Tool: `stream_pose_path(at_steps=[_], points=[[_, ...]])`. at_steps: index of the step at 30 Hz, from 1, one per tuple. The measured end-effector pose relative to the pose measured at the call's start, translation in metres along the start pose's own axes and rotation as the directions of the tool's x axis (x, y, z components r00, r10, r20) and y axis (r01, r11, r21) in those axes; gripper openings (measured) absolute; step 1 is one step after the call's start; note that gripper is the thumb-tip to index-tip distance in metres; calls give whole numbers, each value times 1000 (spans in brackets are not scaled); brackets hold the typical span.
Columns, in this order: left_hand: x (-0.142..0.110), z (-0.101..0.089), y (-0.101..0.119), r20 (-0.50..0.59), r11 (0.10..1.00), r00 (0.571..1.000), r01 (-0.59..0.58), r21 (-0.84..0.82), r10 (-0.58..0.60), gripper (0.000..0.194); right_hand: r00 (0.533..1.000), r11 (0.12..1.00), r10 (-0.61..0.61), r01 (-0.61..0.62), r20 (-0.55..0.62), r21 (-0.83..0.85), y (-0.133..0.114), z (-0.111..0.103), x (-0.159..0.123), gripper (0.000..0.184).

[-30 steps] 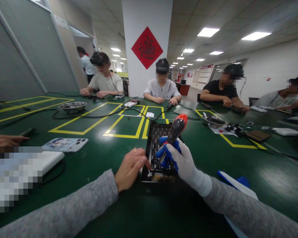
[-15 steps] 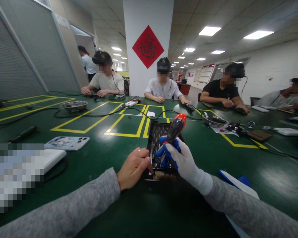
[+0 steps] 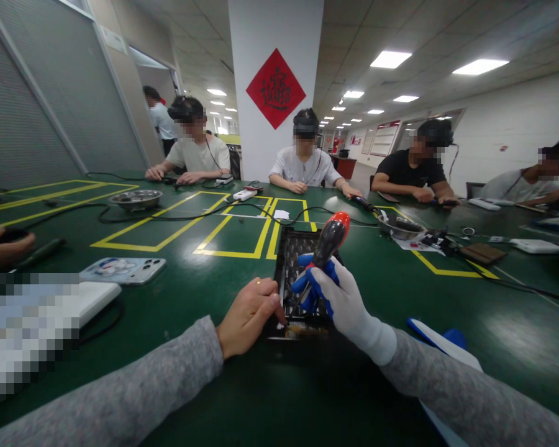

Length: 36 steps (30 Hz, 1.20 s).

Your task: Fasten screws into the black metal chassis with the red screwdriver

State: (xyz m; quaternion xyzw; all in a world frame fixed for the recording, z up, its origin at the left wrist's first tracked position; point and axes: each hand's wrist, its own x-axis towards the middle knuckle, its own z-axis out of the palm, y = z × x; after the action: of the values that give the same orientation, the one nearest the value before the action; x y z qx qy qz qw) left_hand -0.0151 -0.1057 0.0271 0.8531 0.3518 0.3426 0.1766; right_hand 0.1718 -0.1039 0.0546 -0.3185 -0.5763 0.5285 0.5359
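A black rectangular casing, open on top with rows of small shiny bumps inside, lies in front of me. A brownish strip shows at its near end. My left hand, bare with a ring, has its fingers curled against the casing's near left corner. My right hand wears a white and blue glove and is closed around a screwdriver. The red and black handle tilts up and right, while the shaft slants down into the casing. Where the tip ends is hard to make out.
On the left are a phone, a white box and a metal bowl. A white and blue glove rests by my right forearm. Another bowl and cables lie farther right. Co-workers sit across the green table.
Another person's hand with a dark object has come in at the far left. The person opposite has moved a hand slightly toward the right-hand bowl. My hands have barely moved.
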Motion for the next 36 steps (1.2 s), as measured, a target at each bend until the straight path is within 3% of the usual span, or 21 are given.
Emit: stream_pose_path(at_steps=[36], points=[[0,2,-2,-5,1000,1000,13,-12,-14,60,1000,1000,11,-11,-20,-9,-2,1,1,28]])
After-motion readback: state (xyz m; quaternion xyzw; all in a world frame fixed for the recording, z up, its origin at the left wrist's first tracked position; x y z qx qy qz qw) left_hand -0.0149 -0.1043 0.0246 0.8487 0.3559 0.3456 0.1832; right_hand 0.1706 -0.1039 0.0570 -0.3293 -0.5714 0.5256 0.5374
